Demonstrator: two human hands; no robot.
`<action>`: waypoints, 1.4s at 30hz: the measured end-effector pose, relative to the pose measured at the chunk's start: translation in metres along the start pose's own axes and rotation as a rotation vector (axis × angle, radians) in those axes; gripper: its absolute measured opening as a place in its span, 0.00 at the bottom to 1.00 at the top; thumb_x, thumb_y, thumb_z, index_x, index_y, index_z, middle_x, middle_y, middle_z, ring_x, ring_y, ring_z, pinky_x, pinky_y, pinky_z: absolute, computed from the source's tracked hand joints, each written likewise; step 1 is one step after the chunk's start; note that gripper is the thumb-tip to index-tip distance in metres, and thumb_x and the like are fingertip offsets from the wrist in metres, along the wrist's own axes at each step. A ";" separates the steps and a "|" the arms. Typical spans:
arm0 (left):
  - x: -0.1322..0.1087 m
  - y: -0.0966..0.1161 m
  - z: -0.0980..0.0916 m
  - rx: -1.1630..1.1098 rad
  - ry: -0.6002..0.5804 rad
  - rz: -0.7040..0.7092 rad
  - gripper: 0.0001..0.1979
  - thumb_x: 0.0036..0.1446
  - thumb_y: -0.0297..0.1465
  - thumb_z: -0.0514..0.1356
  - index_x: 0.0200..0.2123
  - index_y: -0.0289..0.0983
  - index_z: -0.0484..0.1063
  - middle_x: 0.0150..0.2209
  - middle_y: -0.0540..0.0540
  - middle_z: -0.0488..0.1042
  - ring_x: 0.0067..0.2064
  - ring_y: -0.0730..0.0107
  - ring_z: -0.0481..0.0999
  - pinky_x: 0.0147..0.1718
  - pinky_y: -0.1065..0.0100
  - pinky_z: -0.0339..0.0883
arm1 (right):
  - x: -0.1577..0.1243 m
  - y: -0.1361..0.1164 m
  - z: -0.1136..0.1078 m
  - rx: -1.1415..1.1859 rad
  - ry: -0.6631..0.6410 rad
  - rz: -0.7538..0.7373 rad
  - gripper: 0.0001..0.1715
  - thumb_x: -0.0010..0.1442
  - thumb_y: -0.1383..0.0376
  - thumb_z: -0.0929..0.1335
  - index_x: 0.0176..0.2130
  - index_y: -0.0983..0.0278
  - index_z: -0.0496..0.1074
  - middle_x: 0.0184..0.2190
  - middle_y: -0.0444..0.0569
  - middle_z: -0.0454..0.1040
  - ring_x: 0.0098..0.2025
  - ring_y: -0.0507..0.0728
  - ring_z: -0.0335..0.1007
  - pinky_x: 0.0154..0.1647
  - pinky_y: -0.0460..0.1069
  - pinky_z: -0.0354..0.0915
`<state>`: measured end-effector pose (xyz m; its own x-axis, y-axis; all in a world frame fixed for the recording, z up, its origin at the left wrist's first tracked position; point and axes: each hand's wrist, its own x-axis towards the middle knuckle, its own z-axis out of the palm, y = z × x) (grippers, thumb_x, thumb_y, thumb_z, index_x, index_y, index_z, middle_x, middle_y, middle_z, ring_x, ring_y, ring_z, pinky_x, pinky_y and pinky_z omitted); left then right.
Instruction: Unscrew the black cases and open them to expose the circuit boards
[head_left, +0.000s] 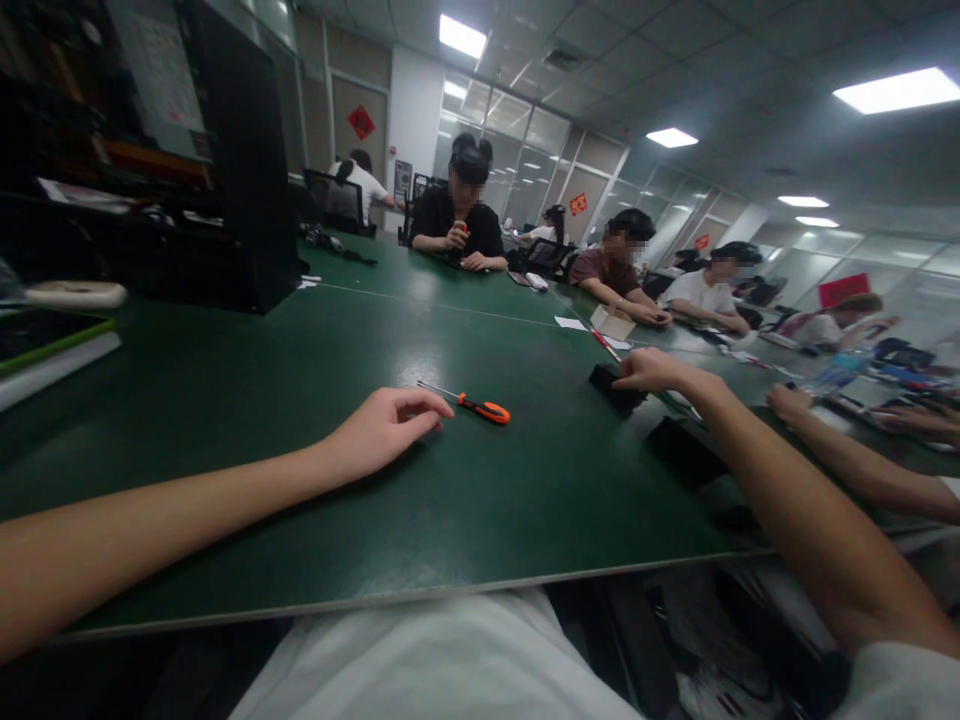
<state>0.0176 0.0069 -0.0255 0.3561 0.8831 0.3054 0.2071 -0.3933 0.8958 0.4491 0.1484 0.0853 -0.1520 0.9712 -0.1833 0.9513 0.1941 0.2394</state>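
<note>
On the green tabletop lies a screwdriver with an orange and black handle, its thin metal shaft pointing back and left. My left hand rests beside it on the table, fingers loosely bent and apart from the thumb, holding nothing. The fingertips are close to the shaft and handle. Out to the right, my right hand has its fingers closed on the near right part of a small black box. Its fingertips are partly hidden, and what is inside the box cannot be made out.
Another dark box sits under my right forearm. A large black case stands at the left. An open cardboard box and white papers lie farther back. A neighbour's hand is close on the right; several people sit around the table.
</note>
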 end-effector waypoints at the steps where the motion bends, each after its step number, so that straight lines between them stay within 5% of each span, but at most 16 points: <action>1: 0.000 0.001 0.000 0.003 0.018 -0.004 0.12 0.60 0.36 0.60 0.41 0.36 0.79 0.39 0.44 0.80 0.41 0.60 0.79 0.43 0.62 0.70 | -0.003 -0.008 -0.007 -0.003 0.028 -0.034 0.20 0.58 0.54 0.69 0.27 0.68 0.71 0.23 0.48 0.70 0.26 0.51 0.61 0.30 0.48 0.52; 6: 0.000 0.003 -0.002 -0.025 0.181 0.018 0.15 0.65 0.40 0.57 0.47 0.37 0.77 0.44 0.43 0.80 0.46 0.59 0.78 0.43 0.63 0.69 | -0.046 -0.085 -0.042 0.044 0.158 -0.246 0.25 0.60 0.45 0.66 0.36 0.65 0.72 0.31 0.47 0.74 0.31 0.51 0.64 0.33 0.47 0.52; 9: 0.000 0.003 -0.004 -0.099 0.248 0.039 0.19 0.68 0.43 0.53 0.50 0.37 0.75 0.51 0.41 0.77 0.51 0.57 0.76 0.45 0.62 0.68 | -0.078 -0.148 -0.053 0.124 0.177 -0.543 0.22 0.61 0.47 0.66 0.34 0.65 0.71 0.30 0.46 0.73 0.30 0.50 0.64 0.32 0.46 0.52; 13: -0.002 0.002 -0.003 -0.234 0.238 0.045 0.20 0.69 0.43 0.52 0.51 0.36 0.73 0.52 0.40 0.76 0.52 0.57 0.76 0.49 0.60 0.68 | -0.093 -0.219 -0.047 0.079 0.195 -0.815 0.16 0.62 0.53 0.68 0.34 0.65 0.71 0.30 0.47 0.73 0.30 0.50 0.63 0.32 0.46 0.48; 17: 0.001 -0.001 -0.002 -0.307 0.207 0.029 0.15 0.62 0.33 0.56 0.50 0.35 0.73 0.49 0.41 0.78 0.51 0.59 0.77 0.54 0.58 0.68 | -0.080 -0.256 -0.031 -0.019 0.224 -0.895 0.15 0.62 0.54 0.68 0.36 0.64 0.72 0.32 0.49 0.73 0.29 0.51 0.61 0.31 0.47 0.45; 23: 0.006 -0.007 -0.003 -0.197 0.189 0.029 0.16 0.55 0.26 0.54 0.46 0.36 0.74 0.44 0.44 0.80 0.47 0.61 0.79 0.55 0.56 0.69 | -0.062 -0.253 -0.027 0.093 0.227 -0.944 0.26 0.67 0.46 0.63 0.39 0.66 0.73 0.36 0.52 0.75 0.34 0.52 0.65 0.34 0.47 0.50; 27: 0.005 -0.008 -0.005 -0.156 0.163 0.026 0.15 0.55 0.24 0.53 0.45 0.35 0.75 0.43 0.44 0.80 0.47 0.62 0.79 0.55 0.56 0.69 | -0.047 -0.229 -0.025 0.090 0.301 -0.713 0.30 0.69 0.46 0.58 0.48 0.66 0.72 0.44 0.57 0.75 0.41 0.56 0.69 0.36 0.47 0.53; 30: 0.004 -0.008 -0.008 -0.143 0.140 0.018 0.16 0.55 0.23 0.53 0.44 0.36 0.75 0.44 0.44 0.80 0.48 0.62 0.80 0.56 0.56 0.69 | -0.035 -0.212 -0.016 0.016 0.162 -0.611 0.30 0.65 0.46 0.63 0.52 0.67 0.71 0.46 0.58 0.75 0.41 0.57 0.71 0.35 0.47 0.54; 34: 0.003 -0.004 -0.009 -0.139 0.133 0.015 0.15 0.58 0.25 0.52 0.44 0.35 0.76 0.43 0.43 0.81 0.47 0.60 0.80 0.55 0.57 0.69 | -0.029 -0.204 -0.015 0.007 0.038 -0.669 0.22 0.65 0.53 0.65 0.49 0.64 0.76 0.38 0.51 0.78 0.34 0.52 0.70 0.32 0.45 0.55; 38: 0.002 0.005 -0.007 0.042 0.100 0.008 0.15 0.63 0.37 0.57 0.46 0.36 0.78 0.45 0.42 0.81 0.49 0.56 0.79 0.52 0.57 0.69 | -0.042 -0.201 -0.049 0.059 0.148 -0.715 0.19 0.65 0.56 0.64 0.47 0.64 0.77 0.38 0.50 0.78 0.35 0.51 0.70 0.34 0.45 0.57; 42: 0.000 0.013 -0.004 0.310 -0.015 -0.007 0.21 0.56 0.45 0.65 0.48 0.38 0.79 0.47 0.43 0.81 0.49 0.51 0.78 0.51 0.57 0.69 | -0.072 -0.195 -0.103 0.119 0.393 -0.751 0.21 0.64 0.52 0.66 0.43 0.66 0.78 0.34 0.47 0.76 0.31 0.48 0.66 0.34 0.45 0.57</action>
<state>0.0164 0.0031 -0.0129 0.3665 0.8832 0.2925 0.4766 -0.4483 0.7563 0.2467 0.0550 0.1495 -0.8144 0.5723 0.0960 0.5795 0.8109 0.0812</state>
